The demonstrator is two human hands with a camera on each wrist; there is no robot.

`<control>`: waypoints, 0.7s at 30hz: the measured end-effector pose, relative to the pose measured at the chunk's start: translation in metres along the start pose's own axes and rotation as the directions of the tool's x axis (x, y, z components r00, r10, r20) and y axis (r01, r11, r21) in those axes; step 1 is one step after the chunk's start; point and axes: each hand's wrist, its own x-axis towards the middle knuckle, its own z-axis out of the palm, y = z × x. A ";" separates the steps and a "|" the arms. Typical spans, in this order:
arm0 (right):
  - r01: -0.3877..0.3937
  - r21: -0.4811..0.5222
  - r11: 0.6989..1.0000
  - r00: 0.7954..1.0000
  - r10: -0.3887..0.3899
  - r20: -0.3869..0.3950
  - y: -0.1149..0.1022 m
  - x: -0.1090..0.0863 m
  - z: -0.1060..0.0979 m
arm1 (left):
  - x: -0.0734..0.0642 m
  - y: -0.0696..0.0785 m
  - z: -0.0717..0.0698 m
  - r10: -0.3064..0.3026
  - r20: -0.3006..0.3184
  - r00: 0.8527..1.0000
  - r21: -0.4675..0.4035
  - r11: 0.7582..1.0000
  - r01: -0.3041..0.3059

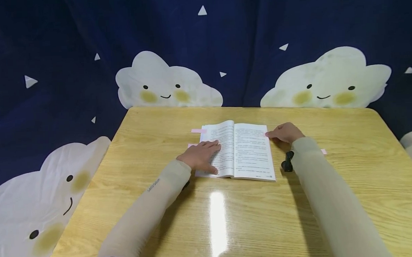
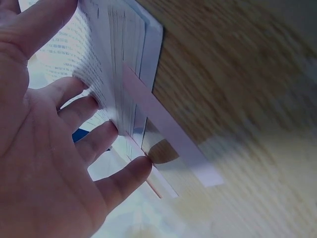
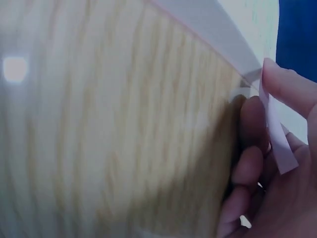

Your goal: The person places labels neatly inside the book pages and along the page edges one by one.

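An open book (image 1: 251, 151) with printed pages lies on the table. My left hand (image 1: 201, 157) rests on its left page with fingers spread. Two pink paper strips stick out of the left side, the upper strip (image 1: 198, 131) near the top corner and the lower strip (image 1: 192, 145) beside my hand. In the left wrist view, one pink strip (image 2: 173, 126) juts from between the page edges, past my fingers. At the book's right edge, my right hand (image 1: 286, 133) pinches another pink strip (image 3: 281, 141) between thumb and forefinger, its loose end hanging over the palm.
The wooden table (image 1: 263, 221) extends around the book on all sides. A small pink piece (image 1: 324, 151) shows on the table beside the right sleeve. Behind the table hangs a dark blue curtain (image 1: 237, 36) with white clouds. A dark wrist device (image 1: 287, 162) sits under the right cuff.
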 end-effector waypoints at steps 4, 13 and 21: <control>0.009 0.008 1.000 1.000 -0.009 0.017 0.005 0.000 -0.001 | 0.003 0.003 -0.001 -0.001 -0.002 1.000 0.025 1.000 0.001; -0.011 0.014 1.000 0.999 0.011 0.042 0.002 0.000 -0.002 | 0.000 0.002 -0.001 -0.015 -0.009 1.000 0.028 0.999 0.015; -0.010 -0.004 1.000 0.999 0.010 0.033 0.003 0.000 -0.005 | 0.000 0.005 -0.002 -0.021 -0.004 1.000 0.025 0.999 0.021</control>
